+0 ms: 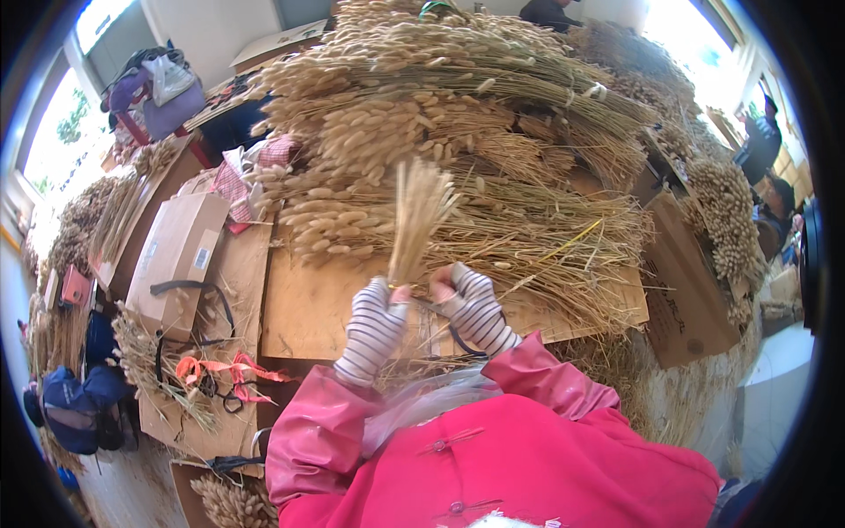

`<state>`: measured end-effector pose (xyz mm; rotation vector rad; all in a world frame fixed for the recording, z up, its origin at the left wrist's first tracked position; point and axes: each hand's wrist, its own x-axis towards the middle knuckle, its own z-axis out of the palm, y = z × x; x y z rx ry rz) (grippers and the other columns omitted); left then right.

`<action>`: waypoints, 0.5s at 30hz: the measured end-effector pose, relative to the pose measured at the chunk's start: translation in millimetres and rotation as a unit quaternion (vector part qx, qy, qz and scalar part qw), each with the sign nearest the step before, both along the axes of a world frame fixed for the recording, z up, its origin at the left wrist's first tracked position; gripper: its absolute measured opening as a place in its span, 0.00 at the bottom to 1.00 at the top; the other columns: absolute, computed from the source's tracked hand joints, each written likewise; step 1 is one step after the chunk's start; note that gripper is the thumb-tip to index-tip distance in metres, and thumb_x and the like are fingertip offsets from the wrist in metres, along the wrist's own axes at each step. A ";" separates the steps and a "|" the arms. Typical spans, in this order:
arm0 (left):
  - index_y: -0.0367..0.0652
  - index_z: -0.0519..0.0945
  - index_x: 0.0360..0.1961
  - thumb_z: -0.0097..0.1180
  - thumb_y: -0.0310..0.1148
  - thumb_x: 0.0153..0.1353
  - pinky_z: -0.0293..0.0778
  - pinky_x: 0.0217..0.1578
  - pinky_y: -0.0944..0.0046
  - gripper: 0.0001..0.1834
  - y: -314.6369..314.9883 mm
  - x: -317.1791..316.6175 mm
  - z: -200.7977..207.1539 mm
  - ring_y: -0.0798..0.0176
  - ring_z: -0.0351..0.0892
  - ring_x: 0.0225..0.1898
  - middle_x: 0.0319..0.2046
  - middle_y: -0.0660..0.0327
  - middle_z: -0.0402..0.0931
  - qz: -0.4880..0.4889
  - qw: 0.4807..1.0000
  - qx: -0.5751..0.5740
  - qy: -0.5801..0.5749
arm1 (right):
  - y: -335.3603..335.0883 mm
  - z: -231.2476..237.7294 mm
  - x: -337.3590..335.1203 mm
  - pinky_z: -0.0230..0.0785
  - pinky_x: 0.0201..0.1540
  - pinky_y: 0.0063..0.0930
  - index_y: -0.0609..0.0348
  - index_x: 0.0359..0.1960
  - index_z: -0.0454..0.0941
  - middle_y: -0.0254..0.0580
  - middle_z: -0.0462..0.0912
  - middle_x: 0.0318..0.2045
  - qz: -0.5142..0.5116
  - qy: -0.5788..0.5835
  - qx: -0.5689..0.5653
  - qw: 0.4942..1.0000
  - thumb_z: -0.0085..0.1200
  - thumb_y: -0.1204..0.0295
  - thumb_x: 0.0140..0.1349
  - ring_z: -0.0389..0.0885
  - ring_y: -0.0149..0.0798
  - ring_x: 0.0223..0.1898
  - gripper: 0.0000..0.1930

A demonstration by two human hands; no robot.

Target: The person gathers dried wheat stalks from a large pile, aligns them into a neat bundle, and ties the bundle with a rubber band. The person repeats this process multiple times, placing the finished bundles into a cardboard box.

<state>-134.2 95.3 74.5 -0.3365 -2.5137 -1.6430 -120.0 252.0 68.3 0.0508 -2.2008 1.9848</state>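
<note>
A small bunch of dried grass stems stands upright in my left hand, which is closed round its lower end. The bunch's top is smeared by motion. Just to the right, my right hand is closed in a pinch beside the bunch's base. A thin strand seems to run between the hands, but its kind is unclear. Both hands wear striped fingerless gloves. Beyond them, a large heap of dried bunny-tail grass lies on the wooden board, its fluffy heads mostly to the left and its stems to the right.
At the left are a cardboard box, a black strap and red-orange ribbon. A brown carton leans at the right. More dried grass is stacked beyond it. Other people are in the background.
</note>
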 end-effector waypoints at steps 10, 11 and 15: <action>0.43 0.71 0.23 0.50 0.37 0.62 0.53 0.11 0.76 0.12 -3.6 -2.2 -4.8 0.78 0.58 0.11 0.14 0.70 0.64 -0.077 0.946 0.165 -0.268 | -13.9 -16.1 4.1 0.69 0.36 0.37 0.63 0.29 0.74 0.48 0.77 0.29 -0.042 0.304 0.465 0.831 0.51 0.70 0.45 0.76 0.46 0.33 0.11; 0.43 0.72 0.25 0.52 0.39 0.61 0.54 0.11 0.77 0.13 -7.6 -2.5 0.6 0.79 0.58 0.12 0.16 0.69 0.66 -0.097 0.916 0.217 -0.324 | -14.2 -14.9 3.4 0.69 0.35 0.37 0.63 0.27 0.74 0.47 0.77 0.28 -0.049 0.315 0.466 0.825 0.51 0.70 0.44 0.76 0.46 0.31 0.10; 0.42 0.73 0.26 0.53 0.43 0.60 0.56 0.12 0.77 0.15 -14.3 -1.8 13.1 0.77 0.61 0.14 0.16 0.69 0.67 -0.152 0.878 0.276 -0.362 | -15.0 -6.0 1.2 0.68 0.30 0.35 0.60 0.21 0.72 0.43 0.76 0.23 -0.040 0.332 0.459 0.823 0.52 0.69 0.43 0.75 0.44 0.28 0.08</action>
